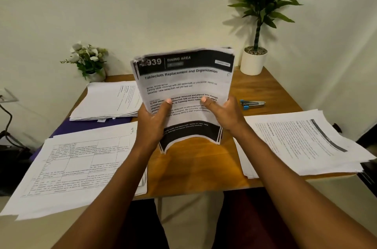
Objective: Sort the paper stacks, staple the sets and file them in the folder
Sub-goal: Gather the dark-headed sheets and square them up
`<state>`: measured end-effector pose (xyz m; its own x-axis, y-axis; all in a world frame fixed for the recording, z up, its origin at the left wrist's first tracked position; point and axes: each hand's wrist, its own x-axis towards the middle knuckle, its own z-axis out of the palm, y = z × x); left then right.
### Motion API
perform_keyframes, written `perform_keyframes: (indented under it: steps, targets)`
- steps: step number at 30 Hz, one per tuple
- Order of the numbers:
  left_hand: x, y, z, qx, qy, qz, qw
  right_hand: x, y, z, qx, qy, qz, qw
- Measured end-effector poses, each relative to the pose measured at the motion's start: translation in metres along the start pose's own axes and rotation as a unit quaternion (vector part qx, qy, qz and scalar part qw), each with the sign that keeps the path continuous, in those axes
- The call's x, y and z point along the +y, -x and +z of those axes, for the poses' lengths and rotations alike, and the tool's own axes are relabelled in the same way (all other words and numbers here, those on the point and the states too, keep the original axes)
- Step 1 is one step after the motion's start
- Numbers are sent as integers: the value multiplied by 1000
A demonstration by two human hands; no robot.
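- Left hand (154,118) and right hand (223,113) both grip the held paper set (183,87), thumbs on the front page, sheets upright above the table (195,167) centre.
- Top page reads "Tablecloth Replacement and Organization".
- Table-form stack (75,167) lies near left, overhanging the edge.
- Text stack (302,142) lies at right.
- Third stack (110,102) sits far left on the purple folder (67,128).
- Stapler (252,104) lies right of the held set, apart from it.

The wooden bench (204,167) is covered by three paper stacks (81,167), (302,142), (108,102), a purple folder (65,128) under the far-left stack, a blue stapler (252,104), a white plant pot (253,61) and a flower pot (95,75).
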<state>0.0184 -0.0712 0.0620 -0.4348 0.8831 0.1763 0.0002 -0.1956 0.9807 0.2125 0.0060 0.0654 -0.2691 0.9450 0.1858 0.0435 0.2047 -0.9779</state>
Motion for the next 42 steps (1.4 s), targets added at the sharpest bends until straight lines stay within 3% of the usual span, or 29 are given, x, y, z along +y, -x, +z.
perform_keyframes:
  steps: [3,9,13,15,18,22,27,32,37,42]
  targets:
    - [-24,8,-4,-20,-42,-47,998,17,10,3,-1,5,36,999]
    - [-48,12,-14,-1,-76,-57,995,38,19,6,-12,45,91,995]
    - [-58,17,-13,82,-38,-71,993,52,32,12,3,78,142,987]
    - [-56,17,-9,124,49,-110,985,54,35,17,33,-29,167,985]
    - [-48,19,3,134,143,-142,970,51,37,34,59,-272,173,945]
    - [-42,34,27,62,228,-184,954,31,33,56,70,-333,175,924]
    - [-16,14,-13,18,237,-140,961,17,23,19,88,-229,138,960]
    - [15,-14,-77,-12,15,-98,995,-12,28,-36,43,-56,97,993]
    - [25,-17,-83,-113,-95,-83,986,-26,24,-50,10,55,66,996]
    - [22,-14,-59,-58,-81,-41,994,-31,23,-39,36,69,62,995]
